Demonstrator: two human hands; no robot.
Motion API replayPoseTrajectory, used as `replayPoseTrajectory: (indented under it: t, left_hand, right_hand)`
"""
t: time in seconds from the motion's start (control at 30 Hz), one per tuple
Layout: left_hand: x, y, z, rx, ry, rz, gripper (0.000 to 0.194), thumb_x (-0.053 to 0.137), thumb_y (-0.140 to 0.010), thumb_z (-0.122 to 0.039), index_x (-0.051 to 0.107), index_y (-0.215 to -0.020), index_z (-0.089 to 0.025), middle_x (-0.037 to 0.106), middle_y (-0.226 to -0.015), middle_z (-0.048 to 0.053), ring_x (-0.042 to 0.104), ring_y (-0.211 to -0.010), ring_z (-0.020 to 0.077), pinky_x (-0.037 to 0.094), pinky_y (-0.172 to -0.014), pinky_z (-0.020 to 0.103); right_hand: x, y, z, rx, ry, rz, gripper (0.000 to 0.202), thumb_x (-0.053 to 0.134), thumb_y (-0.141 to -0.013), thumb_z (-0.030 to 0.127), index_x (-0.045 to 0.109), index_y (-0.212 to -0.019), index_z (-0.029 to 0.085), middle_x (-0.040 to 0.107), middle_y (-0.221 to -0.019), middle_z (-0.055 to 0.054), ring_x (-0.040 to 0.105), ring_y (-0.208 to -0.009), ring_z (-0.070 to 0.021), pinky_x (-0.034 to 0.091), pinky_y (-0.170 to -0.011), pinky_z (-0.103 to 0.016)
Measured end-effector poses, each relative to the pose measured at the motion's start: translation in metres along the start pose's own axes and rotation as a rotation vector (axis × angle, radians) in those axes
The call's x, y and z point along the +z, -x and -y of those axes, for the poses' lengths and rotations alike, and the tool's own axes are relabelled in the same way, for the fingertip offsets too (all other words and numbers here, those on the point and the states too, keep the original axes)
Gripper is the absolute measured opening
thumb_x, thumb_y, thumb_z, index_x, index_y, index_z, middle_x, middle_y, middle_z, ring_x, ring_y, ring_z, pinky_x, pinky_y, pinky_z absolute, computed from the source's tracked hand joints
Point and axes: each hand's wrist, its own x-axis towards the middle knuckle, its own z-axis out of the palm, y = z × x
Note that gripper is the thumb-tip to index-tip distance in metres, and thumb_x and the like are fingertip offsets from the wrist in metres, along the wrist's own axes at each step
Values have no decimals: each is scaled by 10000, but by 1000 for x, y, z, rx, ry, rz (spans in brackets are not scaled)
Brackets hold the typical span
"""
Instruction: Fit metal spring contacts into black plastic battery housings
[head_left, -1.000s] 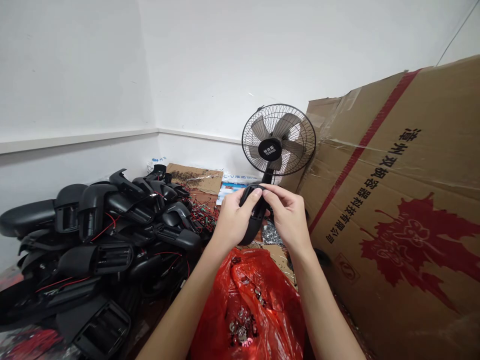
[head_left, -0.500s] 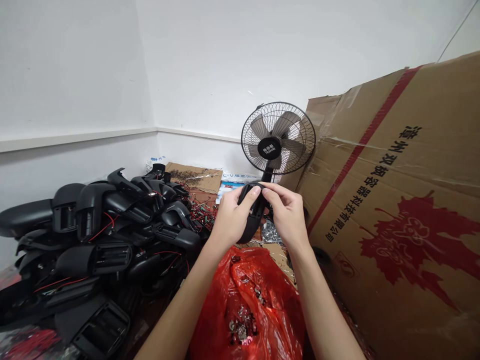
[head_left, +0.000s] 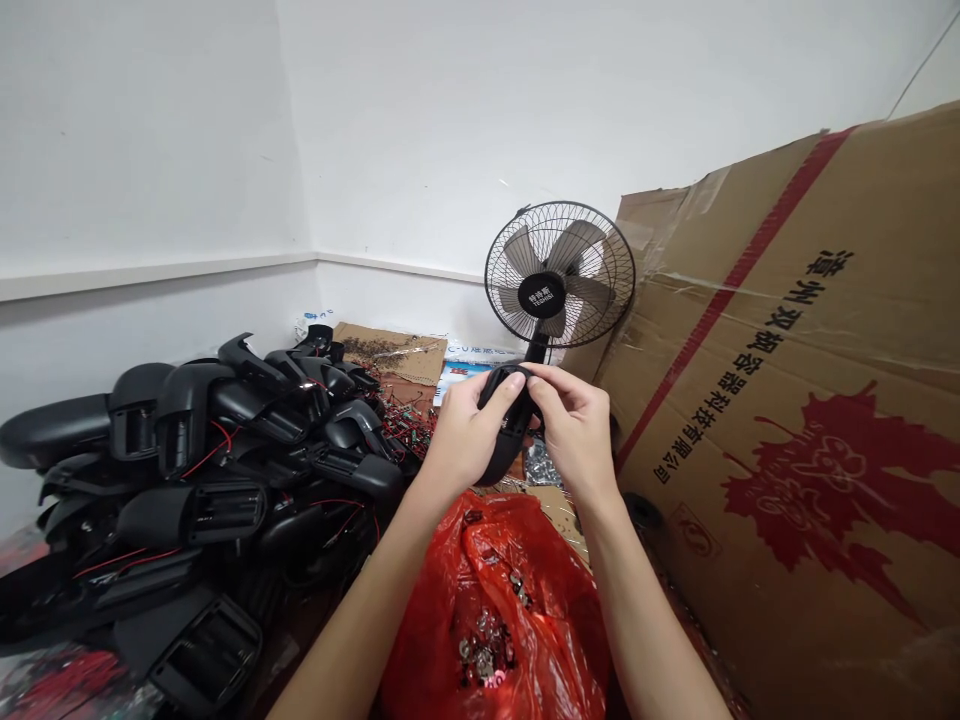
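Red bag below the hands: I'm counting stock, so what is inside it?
The open red bag holds a heap of small silvery metal pieces. Its crumpled folds cover the rest, so how far down the heap goes, or whether anything else lies beneath, cannot be seen.

Both hands (head_left: 517,425) around a black plastic housing (head_left: 507,432) above a red bag (head_left: 499,605)

Parts pile (head_left: 187,470) left, box (head_left: 787,400) right, bag (head_left: 499,600) btwn.
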Motion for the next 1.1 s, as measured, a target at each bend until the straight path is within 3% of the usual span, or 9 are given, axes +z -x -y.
replayPoseTrajectory:
  t: [0.1, 0.2, 0.3, 0.53, 0.7, 1.1]
  left_hand:
    - [-1, 1, -2, -22, -37, 45, 369, 622, -950, -481, 690, -1071, -139, 701, -778, 39, 658, -597, 158, 561, -543, 265]
    - [0, 3, -4, 2, -173, 63, 310, 606, -966, -422, 682, -1083, -145, 724, -833, 53, 676, -682, 174, 547, -611, 269]
    - [0, 4, -5, 102, -328, 37, 246, 615, -961, -364, 699, -1030, -143, 739, -908, 65, 678, -822, 192, 523, -742, 288]
    - [1, 4, -3, 142, -414, 25, 236, 588, -974, -360, 699, -1023, -158, 732, -921, 60, 648, -834, 203, 482, -753, 312]
    - [2, 4, -4, 169, -449, -5, 209, 577, -973, -331, 689, -950, -157, 714, -848, 42, 617, -770, 188, 447, -712, 297]
    - [8, 10, -7, 214, -551, -51, 244, 540, -985, -342, 695, -1025, -158, 728, -878, 70, 634, -775, 213, 441, -694, 306]
  right_hand:
    - [-4, -1, 3, 1, -17, 41, 217, 633, -887, 300, 815, -963, 210, 773, -904, -36, 701, -812, -208, 551, -637, -282]
    - [-7, -1, 7, -11, -44, 126, 238, 607, -907, 255, 809, -1031, 228, 781, -1062, -36, 708, -966, -218, 573, -777, -304]
    - [-7, 0, 10, -8, -41, 157, 246, 607, -915, 237, 810, -1054, 230, 782, -1080, -35, 709, -986, -219, 565, -885, -340]
    - [-5, 1, 8, 10, -5, 127, 241, 615, -909, 263, 809, -1043, 216, 783, -1083, -48, 716, -935, -222, 588, -787, -322]
    - [-5, 2, 8, -18, 1, 125, 214, 635, -910, 276, 805, -1031, 228, 783, -1091, -48, 723, -967, -233, 597, -834, -350]
    - [3, 7, 8, -156, -57, 28, 185, 623, -899, 178, 786, -971, 226, 792, -1020, -33, 731, -984, -216, 576, -937, -362]
